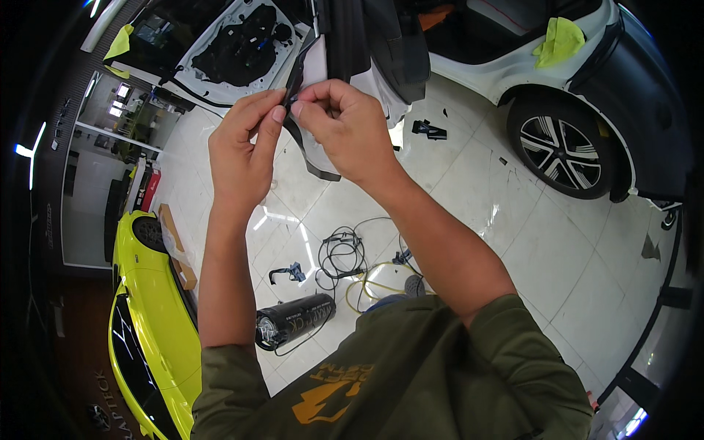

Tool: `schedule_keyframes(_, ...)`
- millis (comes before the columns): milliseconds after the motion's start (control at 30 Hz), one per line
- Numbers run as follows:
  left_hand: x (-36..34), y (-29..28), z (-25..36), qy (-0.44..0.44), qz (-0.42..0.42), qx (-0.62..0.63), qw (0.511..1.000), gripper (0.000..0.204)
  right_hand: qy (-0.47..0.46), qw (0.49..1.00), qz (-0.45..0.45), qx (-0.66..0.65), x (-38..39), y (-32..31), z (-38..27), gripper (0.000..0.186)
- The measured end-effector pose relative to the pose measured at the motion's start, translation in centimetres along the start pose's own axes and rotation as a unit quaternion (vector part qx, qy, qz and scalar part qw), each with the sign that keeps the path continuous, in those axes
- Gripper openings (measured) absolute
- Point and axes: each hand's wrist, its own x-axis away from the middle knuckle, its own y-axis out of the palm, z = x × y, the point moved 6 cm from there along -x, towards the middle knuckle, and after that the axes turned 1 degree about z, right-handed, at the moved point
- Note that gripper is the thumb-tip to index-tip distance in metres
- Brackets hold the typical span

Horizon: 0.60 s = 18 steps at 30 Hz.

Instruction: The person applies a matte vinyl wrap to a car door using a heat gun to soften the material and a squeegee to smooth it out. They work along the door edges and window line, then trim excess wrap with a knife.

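Both hands are raised at the edge of an opened car door, close together on a dark trim strip [295,133]. My left hand [242,143] pinches the strip with thumb and forefinger. My right hand [345,130] has thumb and index curled onto it just to the right, at a small part that I cannot make out clearly. The strip's lower length hangs down and bends below my fingers. Behind them are the door's stripped inner panel [198,55] with black fittings and a white pillar edge [315,59].
A white and black car body with a wheel [559,150] stands right, a yellow-green cloth [557,44] on it. A yellow car [150,308] is at left. On the tiled floor lie coiled cables [341,253], a black cylinder [297,319] and black pieces [429,130].
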Motion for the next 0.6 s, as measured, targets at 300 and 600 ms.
schedule_keyframes(300,-0.8,-0.2,0.9,0.009,-0.013,0.011,1.000,0.020,0.016,0.999,0.016,-0.032,0.4,0.3,0.1,0.018)
schedule_keyframes(600,-2.1,1.2,3.5,0.085,0.021,-0.161,0.983,0.017,0.016,0.999,0.029,-0.002,0.9,-2.0,1.4,0.019)
